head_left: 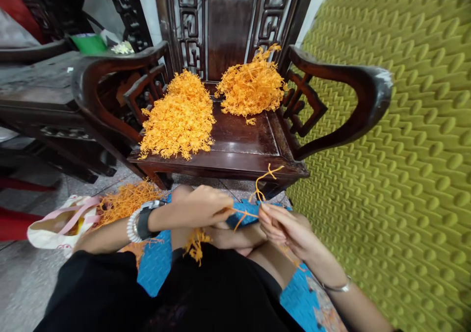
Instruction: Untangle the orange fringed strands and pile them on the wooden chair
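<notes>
My left hand [200,207] and my right hand [285,226] meet just above my knees, both pinched on a thin orange string [257,194] whose loose end curls up toward the chair edge. A small bunch of orange strings [195,243] hangs under my left hand on my lap. Ahead, a dark wooden armchair [243,148] carries two heaps of orange string pieces: a large one [178,116] on the left of the seat and a looser one [252,87] at the back right.
A white cloth bag [61,226] lies on the floor at my left, with more orange strings [127,199] beside it. A green padded wall [405,140] rises close on the right. Dark wooden furniture [40,91] stands at the left. A blue mat [156,263] lies under my legs.
</notes>
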### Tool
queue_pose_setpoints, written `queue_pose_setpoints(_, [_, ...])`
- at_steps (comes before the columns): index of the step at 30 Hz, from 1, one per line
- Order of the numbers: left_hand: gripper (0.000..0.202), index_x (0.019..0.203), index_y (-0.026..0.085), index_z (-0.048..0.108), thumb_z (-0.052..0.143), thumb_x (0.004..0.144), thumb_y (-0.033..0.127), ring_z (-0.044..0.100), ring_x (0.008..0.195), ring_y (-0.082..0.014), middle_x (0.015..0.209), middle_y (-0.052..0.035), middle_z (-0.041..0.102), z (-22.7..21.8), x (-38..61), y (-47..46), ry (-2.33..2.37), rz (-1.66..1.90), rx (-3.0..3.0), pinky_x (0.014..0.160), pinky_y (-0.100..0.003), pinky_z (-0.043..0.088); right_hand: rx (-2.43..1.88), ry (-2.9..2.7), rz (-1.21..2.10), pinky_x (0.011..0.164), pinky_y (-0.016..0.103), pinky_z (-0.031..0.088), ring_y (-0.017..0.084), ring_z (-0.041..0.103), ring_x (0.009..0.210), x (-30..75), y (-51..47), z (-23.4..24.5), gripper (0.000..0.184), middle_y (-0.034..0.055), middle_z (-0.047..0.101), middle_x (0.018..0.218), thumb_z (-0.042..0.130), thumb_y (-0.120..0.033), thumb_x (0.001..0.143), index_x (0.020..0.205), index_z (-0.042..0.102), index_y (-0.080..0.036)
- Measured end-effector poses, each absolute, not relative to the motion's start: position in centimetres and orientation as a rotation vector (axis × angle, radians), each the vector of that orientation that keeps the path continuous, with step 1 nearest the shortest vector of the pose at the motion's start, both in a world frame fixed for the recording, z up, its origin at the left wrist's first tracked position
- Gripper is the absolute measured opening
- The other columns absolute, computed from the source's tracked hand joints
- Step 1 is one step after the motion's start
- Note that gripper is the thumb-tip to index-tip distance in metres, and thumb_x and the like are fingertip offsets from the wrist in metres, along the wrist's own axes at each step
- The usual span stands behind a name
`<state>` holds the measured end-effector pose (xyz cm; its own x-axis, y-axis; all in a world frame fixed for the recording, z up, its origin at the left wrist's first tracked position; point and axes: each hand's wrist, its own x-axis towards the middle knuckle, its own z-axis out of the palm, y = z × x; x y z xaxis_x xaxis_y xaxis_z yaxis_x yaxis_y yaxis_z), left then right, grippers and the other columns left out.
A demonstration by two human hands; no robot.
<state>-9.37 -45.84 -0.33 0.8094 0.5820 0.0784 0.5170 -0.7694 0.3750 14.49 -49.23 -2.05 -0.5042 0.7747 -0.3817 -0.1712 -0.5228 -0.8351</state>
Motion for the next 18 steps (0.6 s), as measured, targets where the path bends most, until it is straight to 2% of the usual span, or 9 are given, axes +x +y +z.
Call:
queue_pose_setpoints(2, [0.029,0.083,0.018,0.056,0.038,0.098,0.036,0.053,0.062,-0.0139,0.073,-0.0024,0.062,0.9,-10.5,-47.3,0.864,0.211,2.573,0.057,-0.028,0.033,-1.124,-1.093,2.000,0.037,0.020,0.011,0.005,0.014,0.040,14.8,-50.1,-1.3,0.047,-0.0102,0.025,0.044,0.061,-0.054,0.082,0.056,0.040,-0.020])
queue_pose_setpoints(6, [0.023,0.087,0.017,0.053,0.036,0.098,0.030,0.051,0.059,-0.0128,0.073,-0.0020,0.060,3.6,-12.1,-49.7,0.770,0.110,2.387,0.054,-0.026,0.032,-1.264,-1.302,1.762,0.046,0.023,0.027,0.008,0.028,0.047,15.7,-52.3,1.0,0.056,-0.0049,0.033,0.048,0.059,-0.058,0.082,0.048,0.038,-0.019])
queue_pose_setpoints(10, [0.019,0.077,0.018,0.047,0.041,0.094,0.025,0.045,0.054,-0.0103,0.066,0.0019,0.053,5.1,-12.2,-50.5,0.744,0.046,2.239,0.053,-0.025,0.030,-1.291,-1.277,1.771,0.045,0.024,0.026,0.008,0.027,0.046,16.6,-53.6,2.3,0.054,-0.0054,0.030,0.048,0.060,-0.057,0.082,0.049,0.039,-0.019])
queue_pose_setpoints(14, [0.012,0.082,0.018,0.051,0.047,0.091,0.025,0.052,0.073,-0.0113,0.093,-0.0020,0.056,5.1,-11.8,-49.8,0.833,0.130,2.196,0.061,-0.023,0.036,-1.247,-1.236,1.705,0.044,0.024,0.027,0.008,0.026,0.045,16.4,-53.1,1.5,0.053,-0.0058,0.028,0.048,0.056,-0.053,0.086,0.050,0.037,-0.020])
queue_pose_setpoints(15, [0.011,0.082,0.018,0.052,0.048,0.090,0.024,0.052,0.074,-0.0119,0.093,-0.0020,0.057,5.0,-11.8,-49.6,0.859,0.136,2.203,0.063,-0.024,0.036,-1.233,-1.250,1.692,0.043,0.024,0.027,0.008,0.025,0.043,16.2,-52.7,1.1,0.053,-0.0062,0.026,0.047,0.053,-0.053,0.088,0.050,0.035,-0.020])
queue_pose_setpoints(17, [0.012,0.080,0.018,0.053,0.047,0.089,0.022,0.052,0.070,-0.0120,0.080,0.0002,0.058,4.7,-11.6,-49.0,0.897,0.105,2.208,0.062,-0.024,0.035,-1.233,-1.369,1.646,0.043,0.024,0.032,0.009,0.032,0.042,16.1,-51.8,0.3,0.051,-0.0056,0.031,0.046,0.047,-0.053,0.090,0.052,0.040,-0.020])
queue_pose_setpoints(18, [0.014,0.079,0.018,0.054,0.047,0.090,0.023,0.052,0.067,-0.0122,0.073,0.0012,0.057,4.5,-11.5,-48.7,0.916,0.090,2.213,0.062,-0.025,0.035,-1.249,-1.484,1.585,0.048,0.025,0.039,0.012,0.042,0.046,16.3,-51.4,0.1,0.046,-0.0037,0.040,0.048,0.048,-0.052,0.090,0.057,0.047,-0.020])
